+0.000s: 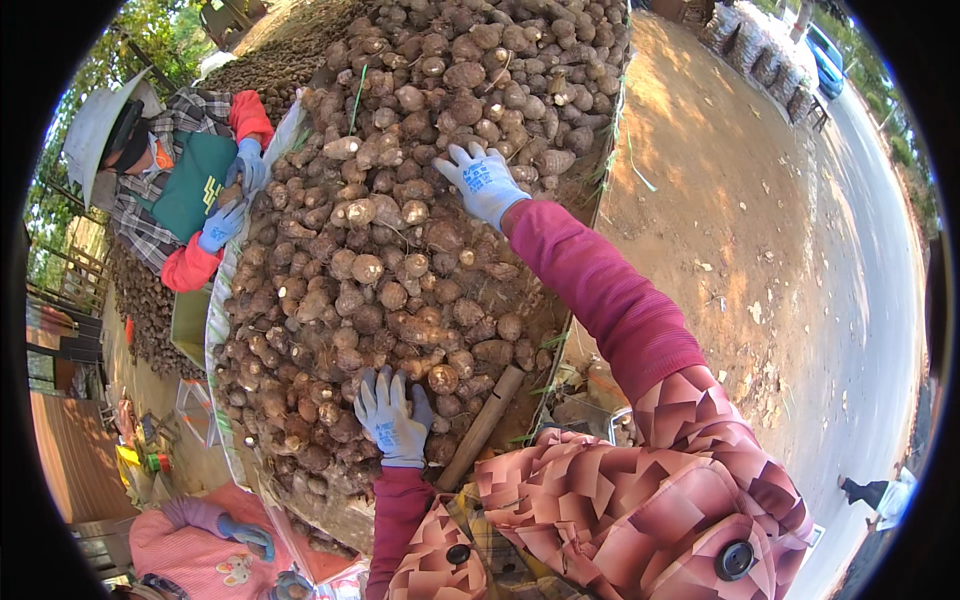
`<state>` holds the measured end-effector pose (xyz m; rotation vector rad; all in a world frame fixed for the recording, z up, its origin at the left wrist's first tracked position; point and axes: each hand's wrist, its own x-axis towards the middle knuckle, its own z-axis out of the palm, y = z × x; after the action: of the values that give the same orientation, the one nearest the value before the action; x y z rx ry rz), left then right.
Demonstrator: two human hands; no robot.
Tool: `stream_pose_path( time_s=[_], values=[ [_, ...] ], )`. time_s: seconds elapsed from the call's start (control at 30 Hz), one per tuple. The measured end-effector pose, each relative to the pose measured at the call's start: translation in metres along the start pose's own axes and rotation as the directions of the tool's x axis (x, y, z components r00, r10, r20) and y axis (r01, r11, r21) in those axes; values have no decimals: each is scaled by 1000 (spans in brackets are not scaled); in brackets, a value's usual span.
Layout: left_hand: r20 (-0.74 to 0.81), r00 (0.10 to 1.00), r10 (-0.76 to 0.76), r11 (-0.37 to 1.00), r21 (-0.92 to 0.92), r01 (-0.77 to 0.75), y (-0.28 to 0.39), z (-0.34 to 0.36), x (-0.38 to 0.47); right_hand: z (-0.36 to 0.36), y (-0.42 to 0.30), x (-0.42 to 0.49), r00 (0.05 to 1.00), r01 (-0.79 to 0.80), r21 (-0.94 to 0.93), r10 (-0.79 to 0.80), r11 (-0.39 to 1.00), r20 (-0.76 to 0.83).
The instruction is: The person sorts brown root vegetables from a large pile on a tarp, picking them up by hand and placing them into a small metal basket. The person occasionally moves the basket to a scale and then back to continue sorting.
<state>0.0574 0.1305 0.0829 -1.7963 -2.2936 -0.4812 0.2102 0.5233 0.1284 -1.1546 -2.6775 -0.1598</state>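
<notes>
A large heap of brown taro corms (367, 270) covers the raised surface before me, some with pale cut ends. My left hand (391, 416), in a light blue-grey work glove, rests palm down on corms at the heap's near edge, its fingers spread. My right hand (481, 180), gloved alike, reaches farther out and lies on corms near the heap's right side, fingers apart. Neither hand is closed around a corm, as far as the view shows. A wooden stick (481, 427) lies slanting just right of my left hand.
At the left a co-worker in a hat (105, 131) handles something in gloved hands over the sheet edge (225, 300). Another person in pink (202, 544) is at lower left. Bare ground (697, 225) and a road (870, 300) lie right; filled sacks (765, 64) stand far off.
</notes>
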Motion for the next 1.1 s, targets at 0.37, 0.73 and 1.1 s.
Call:
stream_pose_path(
  time_s=[0.37, 0.73, 1.1],
  values=[
    [78, 996, -34, 999, -13, 35, -4, -1, -2, -18, 10, 22, 984, -162, 245, 137, 956, 116],
    [472, 873, -121, -521, -779, 349, 76, -51, 100, -92, -45, -119, 950, -297, 735, -269, -610, 161],
    [740, 660, -130, -531, -615, 584, 77, -28, 99, -90, -106, -144, 974, 223, 915, -110, 335, -197]
  ],
)
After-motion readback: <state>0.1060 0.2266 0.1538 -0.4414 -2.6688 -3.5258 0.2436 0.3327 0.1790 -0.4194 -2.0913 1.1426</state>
